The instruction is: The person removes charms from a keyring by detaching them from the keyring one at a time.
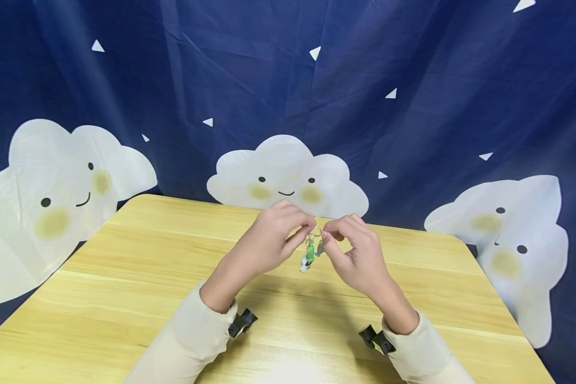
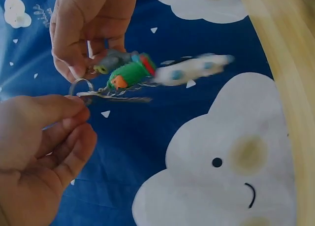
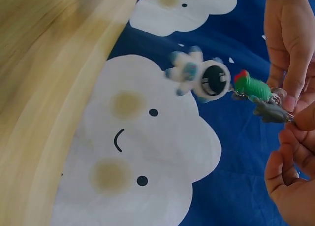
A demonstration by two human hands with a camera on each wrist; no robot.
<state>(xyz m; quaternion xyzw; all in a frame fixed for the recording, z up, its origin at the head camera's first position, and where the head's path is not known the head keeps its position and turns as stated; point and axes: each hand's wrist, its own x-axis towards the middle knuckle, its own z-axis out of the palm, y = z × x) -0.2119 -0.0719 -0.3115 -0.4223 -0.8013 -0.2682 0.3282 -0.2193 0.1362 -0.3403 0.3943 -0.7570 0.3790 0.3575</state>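
A small keychain (image 1: 310, 253) hangs between the two hands, just right of centre and below the middle of the head view, held up above the wooden table (image 1: 125, 298). The left hand (image 1: 269, 237) pinches its thin silvery ring (image 2: 80, 80) between thumb and fingers, while the right hand (image 1: 360, 256) pinches the metal end of a grey charm (image 3: 272, 113), the fingertips of both hands close together. Three charms show. The grey one is small and matt, its exact shape hard to make out, with a yellowish bit at one end in the left wrist view. Beside it is a bright green charm (image 3: 255, 89), rounded and glossy, with red at one end and a patch of orange. The largest is a white astronaut charm (image 3: 197, 78) with a dark visor and pale blue details; it is at the upper middle of the right wrist view and blurred in the left wrist view. Fine metal links run among them. Behind, a dark blue cloth (image 1: 269, 69) carries white triangles and smiling clouds, and pale sleeves (image 1: 192, 330) enter from the bottom of the head view.
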